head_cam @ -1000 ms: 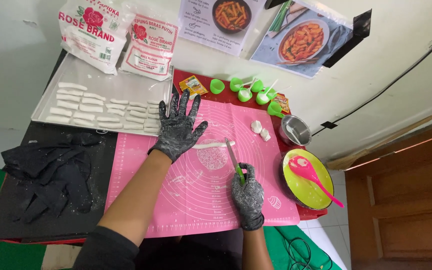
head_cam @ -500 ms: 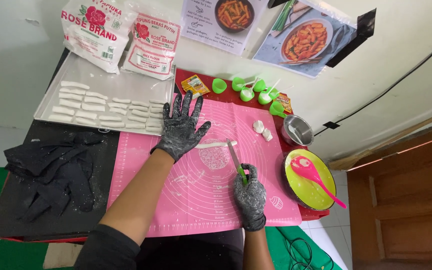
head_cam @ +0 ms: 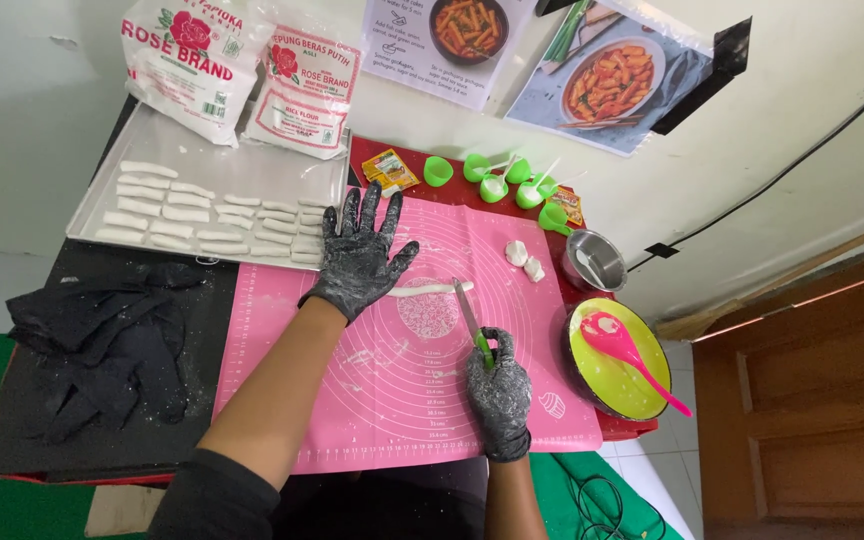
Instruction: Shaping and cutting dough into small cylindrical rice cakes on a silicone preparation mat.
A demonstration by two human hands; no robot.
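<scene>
Pressing my left hand [head_cam: 359, 255] flat, fingers spread wide, on the dough rope [head_cam: 430, 290], I grip a green-handled knife [head_cam: 473, 322] in my right hand [head_cam: 498, 395] over the pink mat [head_cam: 352, 400].

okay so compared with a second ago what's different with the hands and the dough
Very little. The left hand still lies flat, fingers spread, on the dough rope; the right hand still grips the green-handled knife, its tip by the rope's end. Nothing was picked up or released. Tray pieces are unchanged.
</scene>
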